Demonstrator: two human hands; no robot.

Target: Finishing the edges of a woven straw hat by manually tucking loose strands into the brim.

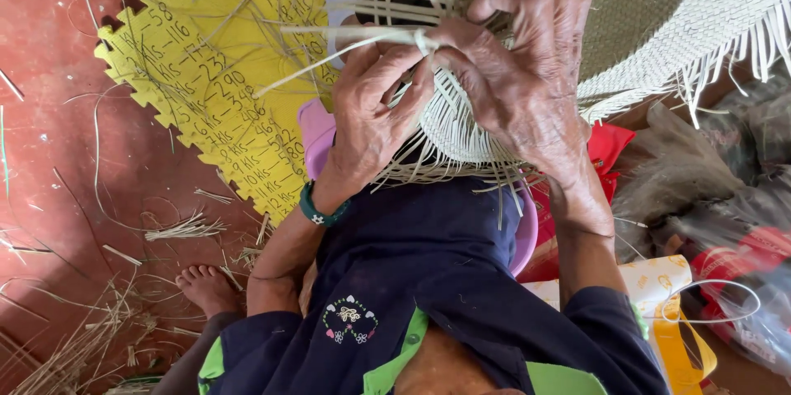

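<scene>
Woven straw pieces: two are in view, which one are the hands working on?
The small unfinished weave in the lap, loose strands sticking out, held by left hand and right hand. The large finished piece lies untouched beyond.

Yellow foam mat [206, 74], finished woven hat [700, 8], red floor [49, 140].

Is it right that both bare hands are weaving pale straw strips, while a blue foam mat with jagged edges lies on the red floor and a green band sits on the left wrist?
Not quite. In the head view the foam mat with jagged edges is yellow, not blue. The rest holds: the left hand and right hand work the pale straw strips, the mat lies on the red floor, and a green band sits on the left wrist.
</scene>
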